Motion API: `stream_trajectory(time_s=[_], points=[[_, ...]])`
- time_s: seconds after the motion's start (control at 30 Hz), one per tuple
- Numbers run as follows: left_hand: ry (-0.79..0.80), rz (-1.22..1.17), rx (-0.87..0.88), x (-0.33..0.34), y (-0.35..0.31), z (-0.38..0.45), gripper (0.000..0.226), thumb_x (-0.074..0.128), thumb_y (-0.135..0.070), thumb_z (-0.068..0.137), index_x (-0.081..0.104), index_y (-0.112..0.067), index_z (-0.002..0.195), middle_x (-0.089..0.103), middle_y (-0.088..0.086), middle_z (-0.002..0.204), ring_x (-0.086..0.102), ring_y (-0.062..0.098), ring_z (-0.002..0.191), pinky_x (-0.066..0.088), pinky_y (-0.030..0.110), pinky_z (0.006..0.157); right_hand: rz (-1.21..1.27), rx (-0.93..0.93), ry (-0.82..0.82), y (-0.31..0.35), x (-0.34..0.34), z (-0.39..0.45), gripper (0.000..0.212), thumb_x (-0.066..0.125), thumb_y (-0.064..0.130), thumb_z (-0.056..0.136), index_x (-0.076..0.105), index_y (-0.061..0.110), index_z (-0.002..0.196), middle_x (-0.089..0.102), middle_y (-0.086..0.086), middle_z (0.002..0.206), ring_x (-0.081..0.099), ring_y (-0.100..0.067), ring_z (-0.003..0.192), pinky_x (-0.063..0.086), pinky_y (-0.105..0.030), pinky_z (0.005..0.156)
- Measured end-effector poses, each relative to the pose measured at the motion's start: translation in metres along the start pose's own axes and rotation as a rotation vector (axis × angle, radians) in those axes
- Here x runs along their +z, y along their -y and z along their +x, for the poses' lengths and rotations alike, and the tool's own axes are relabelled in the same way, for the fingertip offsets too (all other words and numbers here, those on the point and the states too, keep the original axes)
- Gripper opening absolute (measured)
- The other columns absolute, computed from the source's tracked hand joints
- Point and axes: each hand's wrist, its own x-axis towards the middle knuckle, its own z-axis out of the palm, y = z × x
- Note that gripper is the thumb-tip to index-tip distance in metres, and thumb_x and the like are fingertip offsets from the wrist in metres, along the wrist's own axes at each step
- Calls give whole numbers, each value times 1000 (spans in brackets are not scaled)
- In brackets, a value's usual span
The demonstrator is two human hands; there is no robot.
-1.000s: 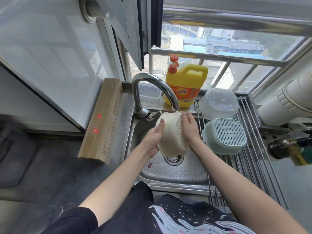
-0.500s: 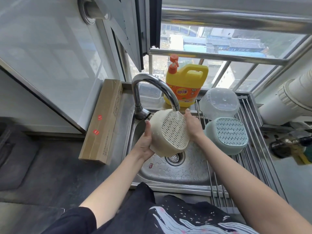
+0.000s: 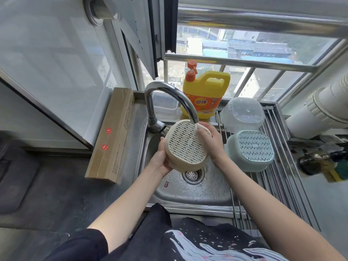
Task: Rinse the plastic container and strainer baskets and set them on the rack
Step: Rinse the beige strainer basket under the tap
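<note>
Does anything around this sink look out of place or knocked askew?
Only the long cardboard box looks odd: it lies left of the sink, an unusual neighbour for running water. The clear container and green basket sit upside-down on the rack.

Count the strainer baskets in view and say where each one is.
2. The cream strainer basket is held over the sink under the faucet by the left hand and right hand. The pale green strainer basket sits upside down on the rack. None seem hidden.

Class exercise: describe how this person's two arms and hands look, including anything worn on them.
Both forearms are bare. The left hand and right hand show no gloves; no rings, watch or bracelets are visible. A short black sleeve covers the left upper arm. The black top has a pale wave print.
</note>
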Motion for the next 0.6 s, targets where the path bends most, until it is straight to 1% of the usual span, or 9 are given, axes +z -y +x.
stream_trajectory(time_s=[0.07,0.13,0.23,0.33,0.37,0.43,0.5,0.53,0.6], points=[[-20,-37,-20,1,1,1,65,27,-60,96,62,-7,113,62,19,119,50,31,122,34,45,111,-76,-56,1,-7,0,-3,23,59,41,90,63,29,109,68,6,103,65,-13,96,55,-33,80],[-46,-43,-24,2,1,3,64,30,-60,96,64,-8,111,64,19,117,52,30,120,35,46,110,-112,-57,-32,-11,-2,-6,24,49,39,97,61,27,112,66,8,105,63,-10,100,53,-39,88],[-121,-47,-54,9,2,8,60,36,-59,95,69,-9,104,67,16,112,57,29,114,41,45,106,-86,-12,-110,-13,-7,-7,31,34,32,103,60,22,113,66,3,109,61,-15,104,48,-46,95],[-230,-80,-159,20,1,9,46,52,-51,92,67,-9,104,69,16,104,61,33,108,45,52,99,-32,7,-147,-14,-11,-10,40,28,31,103,59,15,125,63,-3,123,56,-17,117,43,-46,104],[-292,-85,-211,24,2,10,41,59,-47,89,67,-9,103,69,17,101,62,35,106,47,54,96,-52,-25,-150,-15,-12,-13,43,28,32,102,56,15,129,59,-3,130,52,-17,124,39,-45,108],[-396,-44,-268,28,4,13,34,68,-39,83,65,-9,100,68,16,96,63,34,101,50,55,89,-120,-101,-148,-15,-17,-20,51,30,39,95,50,16,136,48,-3,143,39,-16,136,29,-41,115],[-441,17,-274,33,6,19,36,68,-40,82,64,-10,101,68,14,101,63,34,101,51,55,88,-206,-159,-138,-17,-20,-26,54,35,43,91,45,21,140,33,-3,154,27,-15,142,20,-35,116],[-462,40,-274,35,7,23,38,67,-42,83,63,-10,102,68,14,103,62,34,102,50,56,88,-274,-197,-126,-18,-20,-29,56,37,45,90,43,24,141,27,-3,157,26,-16,142,19,-33,113],[-478,57,-259,39,8,21,36,63,-42,85,61,-8,96,66,14,95,61,34,98,51,55,87,-388,-258,-98,-23,-18,-33,61,40,51,86,43,27,141,23,-3,158,25,-18,143,17,-35,111]])
